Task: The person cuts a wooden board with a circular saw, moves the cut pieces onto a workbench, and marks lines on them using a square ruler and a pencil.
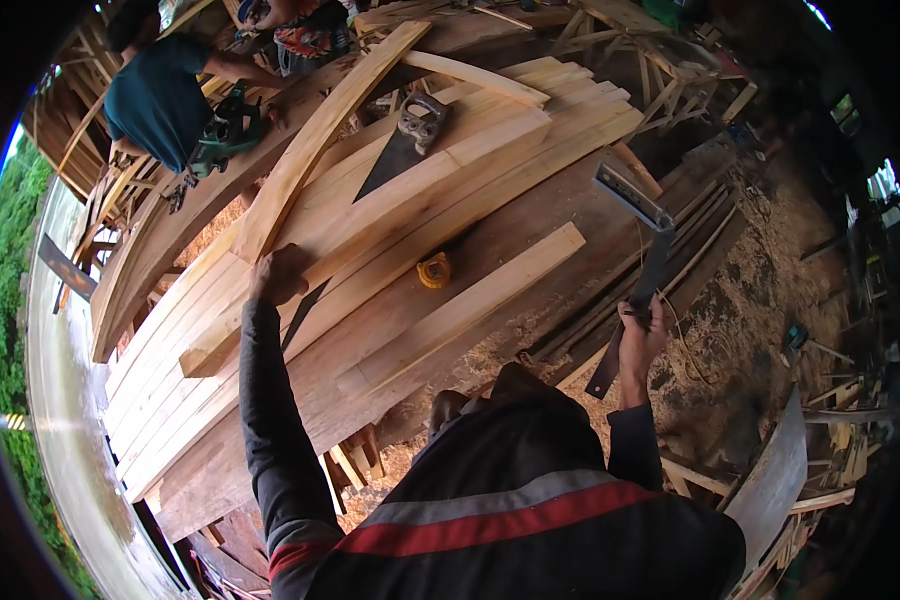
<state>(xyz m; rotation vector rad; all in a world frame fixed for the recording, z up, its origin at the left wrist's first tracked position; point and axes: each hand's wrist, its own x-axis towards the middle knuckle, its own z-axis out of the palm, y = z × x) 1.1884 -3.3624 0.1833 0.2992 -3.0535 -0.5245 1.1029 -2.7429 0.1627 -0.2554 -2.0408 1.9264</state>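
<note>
My left hand (282,275) is closed over the edge of a thick, pale timber beam (430,185), beside the lower end of a curved plank (320,130). In my right hand (644,328) is an L-shaped try square (654,265), held by its dark blade, with the thick stock pointing up and away. A handsaw (422,122) lies behind the beam, its blade partly hidden under it. A yellow tape measure (434,270) rests on the wide board near a shorter squared timber (470,305).
Several pale planks (185,325) lie side by side under the beam. At the upper left, a person in a dark teal shirt (155,100) is beside a green power tool (225,130) on a curved, darker timber (185,220). Shavings (750,290) cover the ground at right.
</note>
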